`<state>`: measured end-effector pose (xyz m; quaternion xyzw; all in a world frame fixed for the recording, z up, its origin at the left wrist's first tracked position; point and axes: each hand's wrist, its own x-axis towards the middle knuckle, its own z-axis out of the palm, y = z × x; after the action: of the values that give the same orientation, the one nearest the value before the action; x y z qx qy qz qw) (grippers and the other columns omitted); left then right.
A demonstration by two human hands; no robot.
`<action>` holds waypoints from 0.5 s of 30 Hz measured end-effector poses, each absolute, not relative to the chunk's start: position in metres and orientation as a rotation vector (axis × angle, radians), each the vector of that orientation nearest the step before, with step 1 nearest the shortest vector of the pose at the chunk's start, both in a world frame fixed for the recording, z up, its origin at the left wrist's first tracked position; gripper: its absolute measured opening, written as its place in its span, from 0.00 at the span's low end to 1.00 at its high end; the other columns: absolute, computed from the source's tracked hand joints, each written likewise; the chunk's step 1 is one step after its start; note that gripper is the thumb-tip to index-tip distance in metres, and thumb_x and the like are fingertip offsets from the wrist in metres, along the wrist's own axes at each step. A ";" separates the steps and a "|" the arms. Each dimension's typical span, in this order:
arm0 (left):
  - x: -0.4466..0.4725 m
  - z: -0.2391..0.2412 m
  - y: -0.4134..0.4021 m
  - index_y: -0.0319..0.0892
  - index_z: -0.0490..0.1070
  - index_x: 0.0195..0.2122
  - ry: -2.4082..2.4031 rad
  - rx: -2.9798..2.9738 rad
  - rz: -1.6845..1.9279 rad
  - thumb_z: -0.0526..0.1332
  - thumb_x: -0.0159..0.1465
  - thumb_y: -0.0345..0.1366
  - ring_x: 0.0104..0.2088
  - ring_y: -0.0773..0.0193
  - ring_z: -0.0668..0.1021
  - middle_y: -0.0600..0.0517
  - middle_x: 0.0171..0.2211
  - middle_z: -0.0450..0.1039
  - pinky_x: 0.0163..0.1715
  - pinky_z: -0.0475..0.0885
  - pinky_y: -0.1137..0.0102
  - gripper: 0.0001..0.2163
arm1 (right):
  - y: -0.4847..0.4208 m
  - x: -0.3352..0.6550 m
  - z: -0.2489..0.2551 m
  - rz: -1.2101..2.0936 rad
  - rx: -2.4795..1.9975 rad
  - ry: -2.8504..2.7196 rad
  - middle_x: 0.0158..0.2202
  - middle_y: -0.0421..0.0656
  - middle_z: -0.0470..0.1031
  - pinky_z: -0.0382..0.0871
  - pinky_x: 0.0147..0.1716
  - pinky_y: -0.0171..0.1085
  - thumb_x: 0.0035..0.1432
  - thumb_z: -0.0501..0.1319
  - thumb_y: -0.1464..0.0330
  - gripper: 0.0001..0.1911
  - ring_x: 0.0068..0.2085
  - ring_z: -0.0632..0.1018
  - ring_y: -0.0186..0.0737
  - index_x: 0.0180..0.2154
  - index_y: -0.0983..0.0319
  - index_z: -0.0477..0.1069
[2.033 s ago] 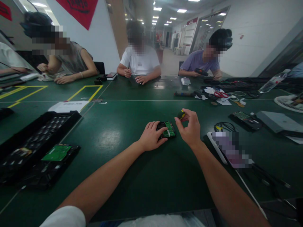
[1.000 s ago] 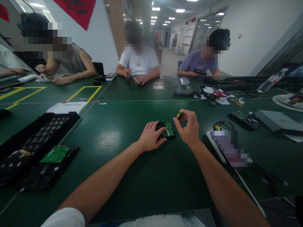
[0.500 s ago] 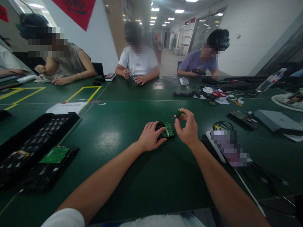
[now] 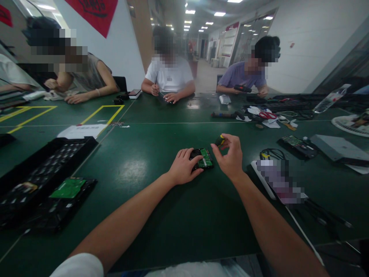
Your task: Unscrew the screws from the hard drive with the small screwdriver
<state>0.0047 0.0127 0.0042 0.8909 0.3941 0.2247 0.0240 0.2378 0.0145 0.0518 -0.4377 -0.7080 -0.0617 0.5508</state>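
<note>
A hard drive [image 4: 206, 158] with a green circuit board facing up lies flat on the table. Over its left part rests my left hand [image 4: 186, 165], fingers across the far side and thumb on the board, holding it against the tabletop. Between the thumb and fingers of my right hand [image 4: 232, 156] is a screwdriver [image 4: 220, 141] with a black and yellow handle. It is raised just to the right of the drive. The screwdriver's shaft and tip cannot be made out.
Black trays with parts [image 4: 46, 177] and a green board [image 4: 69, 188] lie at left. On the right are a phone [image 4: 278, 181], cables [image 4: 272, 154], another drive [image 4: 296, 146] and a grey box [image 4: 340, 148]. Three people sit across the green table [image 4: 161, 130].
My right hand has turned a little around the screwdriver, whose handle now leans more to the right. My left hand and the hard drive stay in place.
</note>
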 end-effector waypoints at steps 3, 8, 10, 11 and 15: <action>0.005 0.003 0.013 0.51 0.71 0.67 1.231 2.759 0.700 0.62 0.71 0.55 0.68 0.37 0.65 0.38 0.68 0.63 0.66 0.62 0.41 0.27 | 0.015 0.238 0.052 -0.160 -1.019 -1.716 0.57 0.51 0.73 0.83 0.40 0.48 0.68 0.65 0.66 0.26 0.44 0.80 0.46 0.64 0.54 0.63; 0.005 0.003 0.013 0.49 0.72 0.67 1.234 2.794 0.684 0.61 0.71 0.55 0.68 0.36 0.66 0.37 0.67 0.63 0.66 0.63 0.41 0.27 | 0.014 0.238 0.052 -0.163 -1.031 -1.700 0.55 0.49 0.74 0.83 0.42 0.49 0.68 0.64 0.67 0.26 0.42 0.80 0.45 0.65 0.54 0.62; 0.005 0.003 0.013 0.48 0.71 0.67 1.235 2.806 0.680 0.60 0.72 0.55 0.68 0.36 0.66 0.35 0.67 0.62 0.66 0.63 0.41 0.27 | 0.014 0.238 0.053 -0.197 -1.029 -1.708 0.52 0.48 0.75 0.83 0.39 0.48 0.67 0.66 0.66 0.26 0.41 0.79 0.45 0.63 0.53 0.64; 0.005 0.003 0.013 0.48 0.71 0.68 1.236 2.807 0.680 0.59 0.72 0.55 0.68 0.36 0.66 0.35 0.68 0.62 0.66 0.63 0.41 0.27 | 0.014 0.238 0.053 -0.207 -1.023 -1.715 0.51 0.48 0.75 0.82 0.39 0.48 0.67 0.66 0.66 0.25 0.42 0.79 0.46 0.62 0.53 0.64; 0.005 0.003 0.013 0.50 0.71 0.68 1.239 2.796 0.686 0.60 0.72 0.55 0.68 0.36 0.66 0.37 0.68 0.63 0.66 0.62 0.41 0.27 | 0.015 0.238 0.052 -0.148 -1.005 -1.695 0.55 0.51 0.74 0.83 0.44 0.51 0.68 0.63 0.68 0.26 0.45 0.81 0.47 0.64 0.55 0.61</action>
<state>0.0052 0.0130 0.0027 0.8920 0.3954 0.2189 0.0035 0.2377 0.0150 0.0521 -0.4246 -0.7162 -0.0623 0.5503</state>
